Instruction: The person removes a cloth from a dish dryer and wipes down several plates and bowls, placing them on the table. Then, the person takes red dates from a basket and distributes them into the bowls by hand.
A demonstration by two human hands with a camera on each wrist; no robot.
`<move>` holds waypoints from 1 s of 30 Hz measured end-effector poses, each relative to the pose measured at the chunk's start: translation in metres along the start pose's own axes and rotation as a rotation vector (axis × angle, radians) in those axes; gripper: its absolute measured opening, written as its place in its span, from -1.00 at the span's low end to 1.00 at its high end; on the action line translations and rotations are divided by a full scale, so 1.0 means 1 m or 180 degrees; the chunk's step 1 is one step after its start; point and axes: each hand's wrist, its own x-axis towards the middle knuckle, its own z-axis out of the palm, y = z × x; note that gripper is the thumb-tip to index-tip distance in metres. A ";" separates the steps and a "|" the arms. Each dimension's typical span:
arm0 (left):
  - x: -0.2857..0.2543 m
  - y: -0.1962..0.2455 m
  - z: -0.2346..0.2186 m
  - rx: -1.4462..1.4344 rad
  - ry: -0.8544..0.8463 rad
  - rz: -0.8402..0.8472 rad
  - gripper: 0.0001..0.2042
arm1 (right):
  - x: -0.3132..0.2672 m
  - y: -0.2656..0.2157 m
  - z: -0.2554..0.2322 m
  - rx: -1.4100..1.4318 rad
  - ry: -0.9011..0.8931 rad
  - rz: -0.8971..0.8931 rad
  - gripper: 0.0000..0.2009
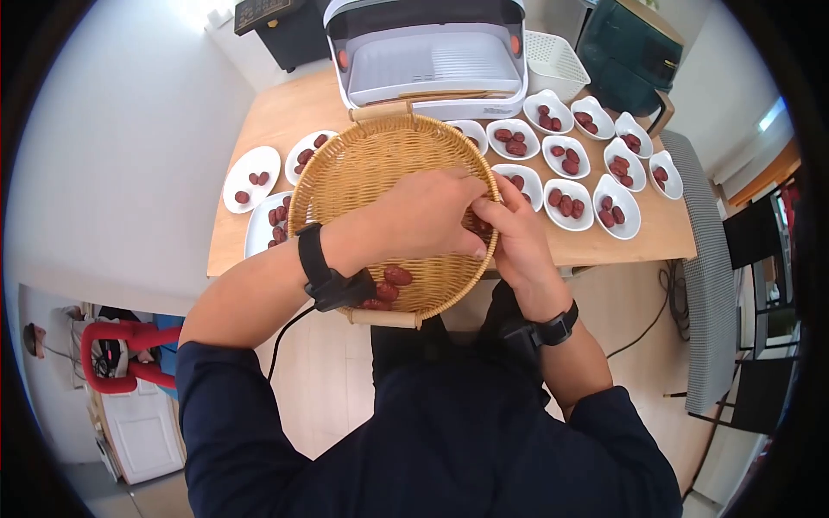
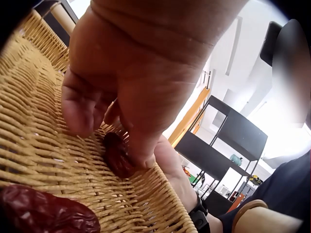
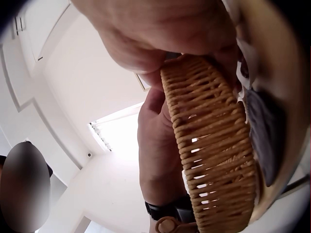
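A round wicker basket (image 1: 345,177) with wooden handles is held up in front of the body, tilted. My right hand (image 1: 522,255) grips its right rim, thumb over the edge; the right wrist view shows that hand (image 3: 165,34) above the woven side. My left hand (image 1: 423,211) reaches across into the basket, fingers bent down near the right rim. Between its thumb and fingers are dark red dates (image 2: 116,158), with the thumb tip right against them. More red dates (image 1: 387,289) lie at the basket's near side, one large date (image 2: 46,211) close to the left wrist camera.
On the wooden table (image 1: 604,246) stand several white dishes with dates, such as a dish (image 1: 580,192) at right and a plate (image 1: 263,164) at left. Behind are a white appliance (image 1: 432,108), a white plastic basket (image 1: 561,65) and a dark green appliance (image 1: 626,52).
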 end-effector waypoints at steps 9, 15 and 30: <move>0.009 -0.001 0.009 -0.0501 -0.0339 -0.0001 -0.70 | -0.006 0.000 -0.013 -0.0003 -0.0106 0.0045 -0.33; -0.001 0.003 0.003 -0.0006 -0.0351 0.0016 -0.78 | -0.011 -0.003 -0.004 -0.0032 -0.0108 0.0106 -0.27; -0.006 -0.009 0.003 -0.0557 -0.0504 -0.0303 -0.73 | -0.010 0.007 -0.007 -0.0001 -0.0152 -0.0008 -0.30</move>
